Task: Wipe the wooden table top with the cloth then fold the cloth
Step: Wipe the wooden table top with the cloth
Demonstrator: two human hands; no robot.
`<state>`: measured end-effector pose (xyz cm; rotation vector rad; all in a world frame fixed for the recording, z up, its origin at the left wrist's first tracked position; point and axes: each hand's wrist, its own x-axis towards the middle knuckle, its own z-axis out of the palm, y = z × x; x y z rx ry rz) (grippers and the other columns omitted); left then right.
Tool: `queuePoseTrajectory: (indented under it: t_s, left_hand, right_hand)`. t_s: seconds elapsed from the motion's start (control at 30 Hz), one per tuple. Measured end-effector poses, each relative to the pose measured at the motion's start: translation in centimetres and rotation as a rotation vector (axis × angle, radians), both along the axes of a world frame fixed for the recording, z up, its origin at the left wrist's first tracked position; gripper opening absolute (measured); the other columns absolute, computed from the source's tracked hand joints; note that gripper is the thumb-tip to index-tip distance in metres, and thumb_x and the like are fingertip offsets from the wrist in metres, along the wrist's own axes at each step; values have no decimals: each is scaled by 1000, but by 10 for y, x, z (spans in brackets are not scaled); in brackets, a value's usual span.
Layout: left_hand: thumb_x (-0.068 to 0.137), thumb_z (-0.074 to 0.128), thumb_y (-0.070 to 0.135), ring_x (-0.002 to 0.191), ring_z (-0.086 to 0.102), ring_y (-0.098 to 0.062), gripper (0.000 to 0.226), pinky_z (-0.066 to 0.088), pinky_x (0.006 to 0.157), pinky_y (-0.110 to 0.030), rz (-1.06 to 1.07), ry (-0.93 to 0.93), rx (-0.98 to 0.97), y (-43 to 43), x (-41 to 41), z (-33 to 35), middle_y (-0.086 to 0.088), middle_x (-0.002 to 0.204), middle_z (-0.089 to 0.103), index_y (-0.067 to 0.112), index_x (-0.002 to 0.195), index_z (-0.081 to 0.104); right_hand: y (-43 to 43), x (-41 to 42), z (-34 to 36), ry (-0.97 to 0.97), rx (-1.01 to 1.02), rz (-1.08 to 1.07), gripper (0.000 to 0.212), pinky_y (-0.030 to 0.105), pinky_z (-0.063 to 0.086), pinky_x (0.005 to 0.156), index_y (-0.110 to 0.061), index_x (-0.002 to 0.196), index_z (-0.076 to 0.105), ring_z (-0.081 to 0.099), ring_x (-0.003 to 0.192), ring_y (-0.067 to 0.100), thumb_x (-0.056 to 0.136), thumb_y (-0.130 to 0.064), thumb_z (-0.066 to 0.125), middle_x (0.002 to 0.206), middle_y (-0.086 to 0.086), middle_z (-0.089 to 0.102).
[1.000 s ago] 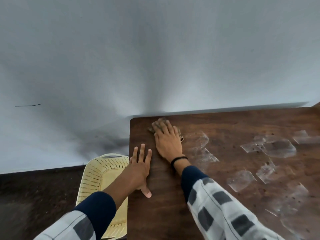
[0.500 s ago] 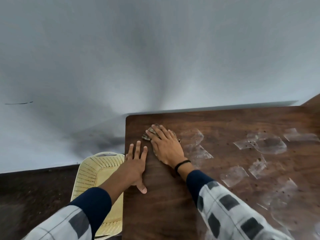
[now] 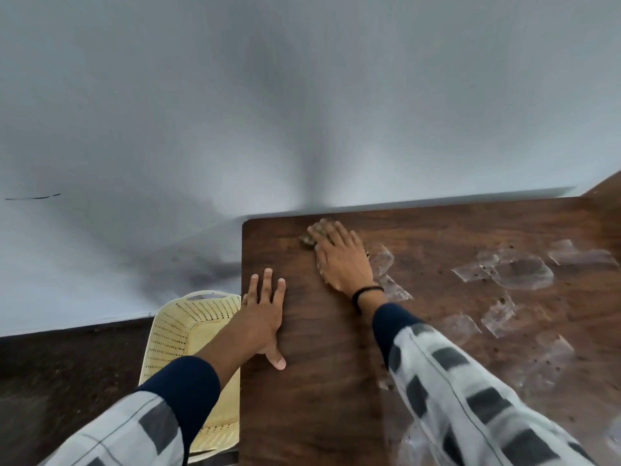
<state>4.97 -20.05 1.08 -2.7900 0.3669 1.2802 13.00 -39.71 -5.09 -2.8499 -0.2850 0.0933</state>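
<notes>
Wooden table top (image 3: 329, 381): dark brown, far edge just beside a pale wall (image 3: 302, 95), near-left corner region in view.

Cloth (image 3: 311, 236): small, mottled grey-brown, bunched near the table's far-left corner. Only a fringe shows beyond the fingertips; the rest is covered by the right hand.

Right hand (image 3: 342, 260): palm down on the cloth, fingers extended and close together, pressing flat rather than gripping. Black band (image 3: 366, 292) round the wrist. Sleeve (image 3: 470, 398) white with grey checks over a navy cuff.

Left hand (image 3: 263, 314): laid flat at the table's left edge, fingers straight and slightly spread, thumb out to the side toward the person. It has hold of nothing. It lies well apart from the cloth.

Clear tape patches (image 3: 514, 272): several translucent, crinkled pieces stuck to the table surface, scattered to the right of the right hand. The nearest two lie just beside the right wrist and knuckles; whether the hand overlaps them cannot be told. Small dark specks dot the wood among them.

Plastic chair (image 3: 188, 334): cream-yellow, perforated back, standing against the table's left side, partly hidden by the left forearm.

Floor (image 3: 67, 371): dark, speckled, left of the table.
</notes>
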Motion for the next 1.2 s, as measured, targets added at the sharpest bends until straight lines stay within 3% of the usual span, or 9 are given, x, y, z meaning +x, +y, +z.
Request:
queuePoseTrajectory:
  t_s: [0.13, 0.33, 0.53, 0.7, 0.9, 1.07, 1.2]
  left_hand:
    - [62, 89, 49, 137, -38, -37, 154, 3, 119, -51, -3, 0, 7, -2, -1, 5, -13, 145, -50, 12, 145, -36]
    - [63, 89, 45, 138, -37, -37, 152, 3, 119, -50, 2, -1, -2, -4, -2, 9, -13, 146, -49, 12, 146, -34]
    - [61, 88, 51, 138, -36, -40, 155, 2, 118, -52, -25, 0, 46, -4, -1, 4, -16, 147, -47, 10, 145, -36]
    - [60, 90, 49, 138, -37, -40, 156, 1, 119, -52, -19, -13, 39, -4, -1, -1, -16, 145, -49, 10, 144, -36]
    - [59, 88, 54, 138, -35, -43, 157, 1, 118, -53, -35, -14, 74, -7, 0, 0, -19, 147, -46, 8, 143, -36]
    - [60, 89, 50, 139, -35, -41, 156, 3, 119, -51, -31, -12, 52, -7, -2, 4, -18, 147, -47, 9, 145, -35]
    - [60, 88, 53, 139, -33, -42, 156, 5, 119, -51, -50, -24, 62, -6, -1, 5, -19, 148, -45, 8, 144, -35]
  right_hand:
    - [13, 17, 7, 11, 16, -217, 52, 47, 6, 127, -33, 160, 27, 7, 157, 23, 109, -34, 30, 170, -4, 15]
    - [17, -29, -3, -27, 18, 16, 51, 46, 9, 126, -36, 159, 27, 11, 157, 22, 109, -38, 26, 169, -6, 20]
    - [21, 22, 8, 28, 33, -199, 50, 48, 6, 126, -32, 159, 31, 8, 157, 24, 109, -35, 31, 169, -2, 19]
    - [39, -26, -2, -27, 40, 36, 49, 48, 11, 126, -35, 158, 31, 12, 156, 25, 109, -37, 30, 168, -4, 24]
    - [61, 22, 12, 49, 57, -81, 51, 50, 8, 126, -30, 158, 33, 8, 157, 26, 107, -33, 34, 168, -1, 22]
    - [36, -7, 1, -22, 24, 184, 51, 48, 17, 123, -35, 159, 30, 14, 156, 24, 108, -35, 33, 168, -5, 22]
    - [-8, 36, 10, 1, -4, -24, 50, 48, 16, 125, -31, 158, 34, 10, 157, 20, 108, -32, 32, 168, -3, 23]
